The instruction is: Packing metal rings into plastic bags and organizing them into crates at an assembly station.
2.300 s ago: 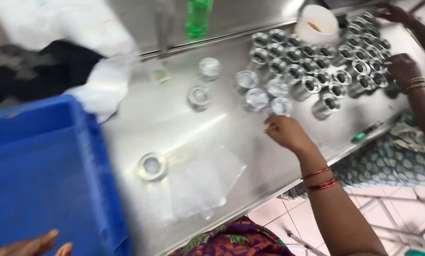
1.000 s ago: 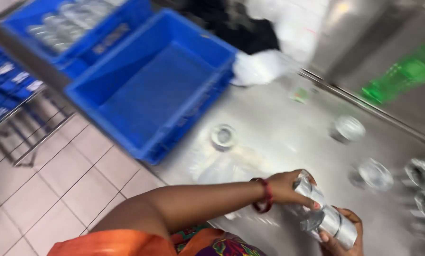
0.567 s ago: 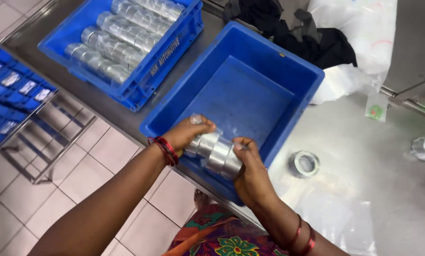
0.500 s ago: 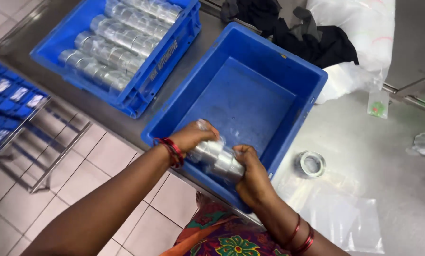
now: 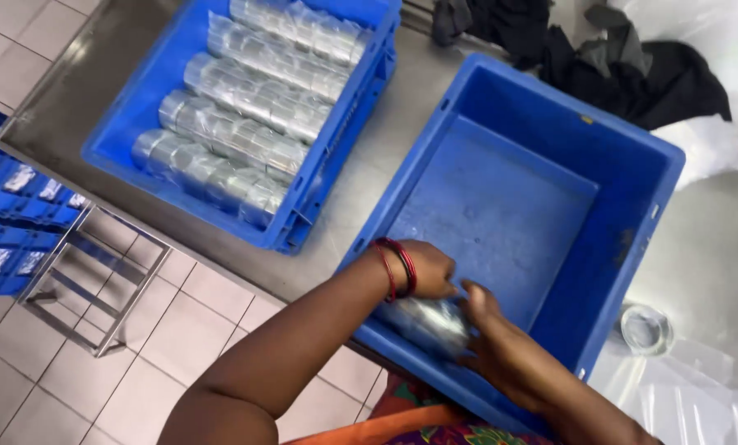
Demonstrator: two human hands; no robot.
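Laying 1 wrapped roll of shiny cans [image 5: 425, 323] into the empty blue crate [image 5: 624, 272], left hand [image 5: 429, 269] and right hand [image 5: 486, 323] both clamped around it; next it probably needs letting go flat against the near wall.

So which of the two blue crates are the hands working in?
The nearer, almost bare blue crate, where both hands set a wrapped roll of tins. The far crate is full of rolls.

wrapped roll of shiny metal cups [image 5: 425, 321] | lying flat | near corner of blue crate [image 5: 501, 206]
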